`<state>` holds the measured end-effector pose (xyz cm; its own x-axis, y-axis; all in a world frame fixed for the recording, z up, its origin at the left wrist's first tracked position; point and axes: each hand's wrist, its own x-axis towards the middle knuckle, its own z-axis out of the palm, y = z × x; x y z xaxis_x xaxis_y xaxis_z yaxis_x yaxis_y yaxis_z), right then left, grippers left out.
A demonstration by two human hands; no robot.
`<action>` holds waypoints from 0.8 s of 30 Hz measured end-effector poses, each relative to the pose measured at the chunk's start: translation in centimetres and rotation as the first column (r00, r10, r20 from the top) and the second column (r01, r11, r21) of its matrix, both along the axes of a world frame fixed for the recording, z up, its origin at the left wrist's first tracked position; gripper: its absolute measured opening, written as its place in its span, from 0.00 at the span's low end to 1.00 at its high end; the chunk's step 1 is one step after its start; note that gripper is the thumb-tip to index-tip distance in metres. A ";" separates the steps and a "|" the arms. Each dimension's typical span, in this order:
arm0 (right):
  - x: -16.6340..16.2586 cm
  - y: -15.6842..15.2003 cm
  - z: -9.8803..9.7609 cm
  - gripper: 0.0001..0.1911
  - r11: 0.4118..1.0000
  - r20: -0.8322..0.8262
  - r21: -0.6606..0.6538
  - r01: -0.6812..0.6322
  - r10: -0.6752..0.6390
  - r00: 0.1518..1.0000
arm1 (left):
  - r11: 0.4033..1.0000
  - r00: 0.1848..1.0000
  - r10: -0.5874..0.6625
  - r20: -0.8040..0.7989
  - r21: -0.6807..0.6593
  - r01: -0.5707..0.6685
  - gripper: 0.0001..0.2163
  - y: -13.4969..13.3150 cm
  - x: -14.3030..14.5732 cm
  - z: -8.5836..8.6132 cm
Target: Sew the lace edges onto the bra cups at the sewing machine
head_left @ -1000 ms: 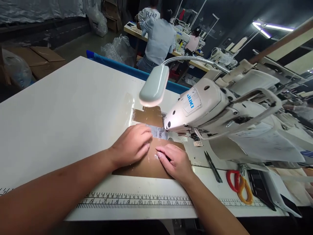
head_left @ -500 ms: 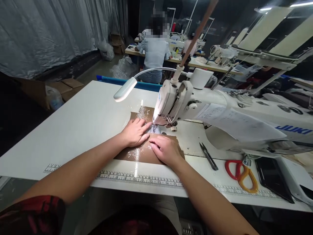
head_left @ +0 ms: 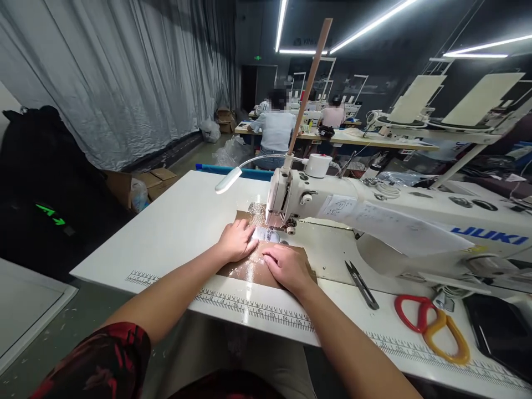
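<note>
A brown piece of fabric (head_left: pixel 253 272) with shiny, light-catching patches lies flat under the needle area of a white sewing machine (head_left: pixel 279 197). My left hand (head_left: pixel 236 241) rests on its left part, palm down, fingers stretched out and fingertips close to the bright metal plate (head_left: pixel 266 234) by the presser foot. On the near right part lies my right hand (head_left: pixel 287 266). Its fingers are bent and together, with the thumb against the index finger at the fabric. The needle itself is too small to make out.
Right of the fabric lie thread snips (head_left: pixel 361 285), scissors (head_left: pixel 432 327) with red and yellow handles, and a dark flat object (head_left: pixel 499 327). A ruler strip (head_left: pixel 257 311) runs along the table's front edge. A lamp (head_left: pixel 228 180) hangs over the table; co-workers sit beyond.
The camera view has tilted up, showing more of the room and ceiling lights. Both hands stay on the fabric; the left fingertips lie slightly farther from the needle area.
</note>
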<state>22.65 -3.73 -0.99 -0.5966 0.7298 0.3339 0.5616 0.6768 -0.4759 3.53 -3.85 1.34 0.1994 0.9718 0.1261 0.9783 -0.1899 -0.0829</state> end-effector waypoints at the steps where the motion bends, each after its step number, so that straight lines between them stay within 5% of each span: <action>1: 0.0 0.0 0.0 0.11 1.000 -0.004 -0.001 -0.001 0.001 1.000 | 1.000 1.000 0.023 0.000 0.003 -0.023 0.23 -0.4 -0.3 0.1; 5: 0.0 -0.1 0.1 0.12 1.000 -0.004 -0.011 -0.006 0.006 1.000 | 0.995 0.995 0.096 0.002 0.008 -0.096 0.23 -0.9 -1.7 0.7; 9: -0.1 -0.1 0.0 0.12 1.000 0.019 -0.026 0.003 -0.003 1.000 | 1.000 1.000 0.009 0.008 0.014 -0.009 0.20 1.1 -2.8 1.4; 15: -0.1 0.0 -0.3 0.13 0.998 0.021 -0.063 -0.003 0.004 1.000 | 0.991 0.991 -0.133 0.013 0.004 0.133 0.21 7.8 -2.4 1.1; 24: -0.6 0.8 -1.2 0.12 0.990 0.021 -0.139 0.032 -0.029 0.999 | 0.903 0.931 -0.351 0.094 -0.227 0.364 0.28 17.9 1.1 -0.9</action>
